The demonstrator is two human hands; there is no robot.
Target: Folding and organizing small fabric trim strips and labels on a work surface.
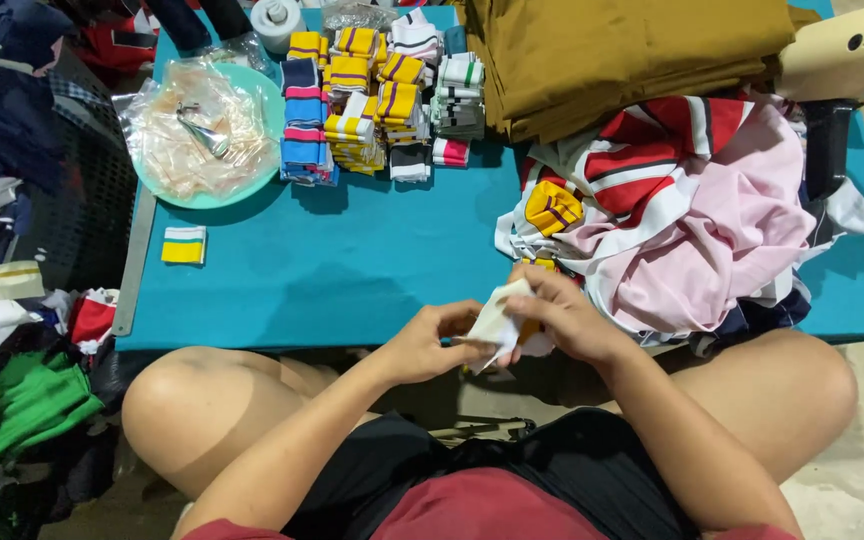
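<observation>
White fabric piece (pixel 495 318), small and folded, sits pinched between both hands just off the near edge of the teal counter (pixel 372 270), above the person's lap. Far to the left of the fingers, off the counter, lie heaped clothes in dark blue, red and green (pixel 22 400). Up and to the left of the fingers a single yellow-and-white ribbed cuff (pixel 184 245) rests alone on the counter, and beyond it a pale green round tray (pixel 270 110) holds crumpled clear plastic bags (pixel 197 130). Straight beyond the fingers, at the far side of the counter, stand stacks of striped ribbed cuffs (pixel 372 95) in yellow, blue, pink, white and green, with a white roll (pixel 277 20) behind them. The left hand (pixel 427 340) curls its fingers (pixel 462 312) together onto the left edge of the white fabric piece, thumb and forefinger nipping it. The right hand (pixel 562 315) touches it from the other side, its fingers (pixel 527 290) bent and pressed on the cloth's upper right part. Just beyond and to the right of the right fingers lies a loose pile of pink, white and red striped garments (pixel 692 220) with a yellow striped cuff (pixel 552 207) on top. Farther back sits folded mustard-brown cloth (pixel 632 50), and at the far right a cream sewing machine (pixel 852 55).
</observation>
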